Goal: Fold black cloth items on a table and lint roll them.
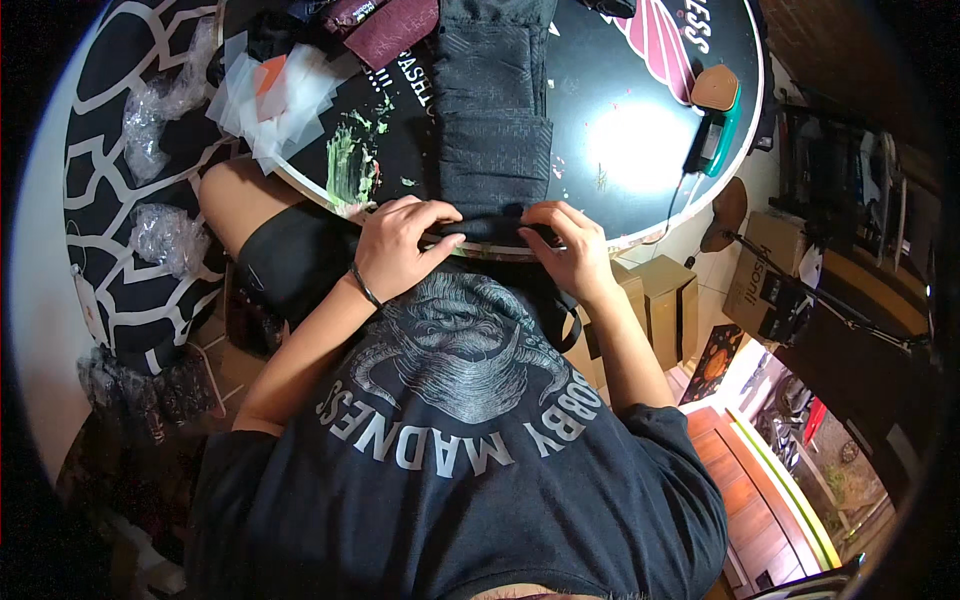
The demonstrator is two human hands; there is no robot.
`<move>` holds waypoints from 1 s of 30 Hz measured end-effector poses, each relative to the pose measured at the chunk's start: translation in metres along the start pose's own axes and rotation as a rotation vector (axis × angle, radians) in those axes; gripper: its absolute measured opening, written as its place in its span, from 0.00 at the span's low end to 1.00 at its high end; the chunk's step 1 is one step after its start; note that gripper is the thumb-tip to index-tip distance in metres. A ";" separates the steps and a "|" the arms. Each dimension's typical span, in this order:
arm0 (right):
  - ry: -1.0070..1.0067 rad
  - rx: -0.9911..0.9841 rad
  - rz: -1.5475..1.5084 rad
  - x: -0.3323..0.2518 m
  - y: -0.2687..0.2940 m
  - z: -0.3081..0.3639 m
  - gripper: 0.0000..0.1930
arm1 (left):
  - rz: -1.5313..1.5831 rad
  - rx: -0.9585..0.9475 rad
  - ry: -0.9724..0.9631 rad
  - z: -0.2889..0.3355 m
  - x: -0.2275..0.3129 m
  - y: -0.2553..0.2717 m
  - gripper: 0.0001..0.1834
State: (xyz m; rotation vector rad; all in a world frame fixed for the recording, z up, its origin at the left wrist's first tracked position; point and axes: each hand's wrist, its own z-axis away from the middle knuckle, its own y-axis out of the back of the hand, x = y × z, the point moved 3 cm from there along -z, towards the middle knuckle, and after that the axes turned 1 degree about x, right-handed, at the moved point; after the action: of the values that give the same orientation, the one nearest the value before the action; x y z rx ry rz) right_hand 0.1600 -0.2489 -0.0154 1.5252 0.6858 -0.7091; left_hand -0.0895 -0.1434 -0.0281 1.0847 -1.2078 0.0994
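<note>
A long black cloth (495,160) with a faint woven pattern lies folded into a narrow strip, running from the far side of the round black table to its near rim. At that rim the cloth's near end is turned over into a thick fold. My left hand (400,243) pinches the left corner of this fold, thumb and fingers closed on it. On the right corner, my right hand (570,248) holds the same fold between thumb and curled fingers. The underside of the fold is hidden.
The round table (400,150) has a pale rim and paint smears. At its left edge lie clear plastic sleeves (275,95); maroon cloth (395,30) lies farther back. A teal-and-brown handheld tool (715,120) rests at the right. Cardboard boxes (668,305) stand below, right.
</note>
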 end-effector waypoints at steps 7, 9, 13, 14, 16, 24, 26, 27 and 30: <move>0.218 0.109 0.334 -0.007 0.001 -0.001 0.14 | -0.007 0.087 -0.003 -0.003 0.002 -0.002 0.10; 0.207 0.089 0.323 -0.007 0.002 0.001 0.15 | 0.024 0.074 0.107 -0.002 0.003 -0.002 0.08; 0.279 0.082 0.358 -0.002 0.001 0.007 0.20 | -0.052 0.126 -0.181 -0.005 0.003 -0.001 0.05; 0.274 0.083 0.356 0.001 0.000 0.008 0.20 | -0.052 0.120 -0.181 -0.005 0.001 -0.002 0.05; 0.314 0.041 0.374 0.004 -0.003 0.009 0.24 | -0.095 0.115 -0.221 -0.006 0.000 -0.002 0.07; 0.217 -0.019 0.233 0.000 0.001 0.015 0.27 | -0.094 -0.083 -0.317 -0.010 0.002 0.003 0.14; 0.180 -0.019 0.209 0.004 -0.001 0.018 0.26 | -0.111 -0.076 -0.268 -0.010 0.002 0.004 0.12; 0.147 -0.019 0.187 0.005 -0.001 0.018 0.24 | -0.110 -0.080 -0.267 -0.009 0.002 0.003 0.12; -0.007 0.089 0.064 0.008 -0.002 0.021 0.15 | -0.051 -0.024 -0.133 -0.008 0.001 0.001 0.09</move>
State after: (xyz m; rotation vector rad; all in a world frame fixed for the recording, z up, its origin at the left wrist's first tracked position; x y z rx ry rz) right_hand 0.1627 -0.2692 -0.0240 1.6183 0.6045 -0.7046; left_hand -0.0840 -0.1371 -0.0266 1.1144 -1.2956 -0.0267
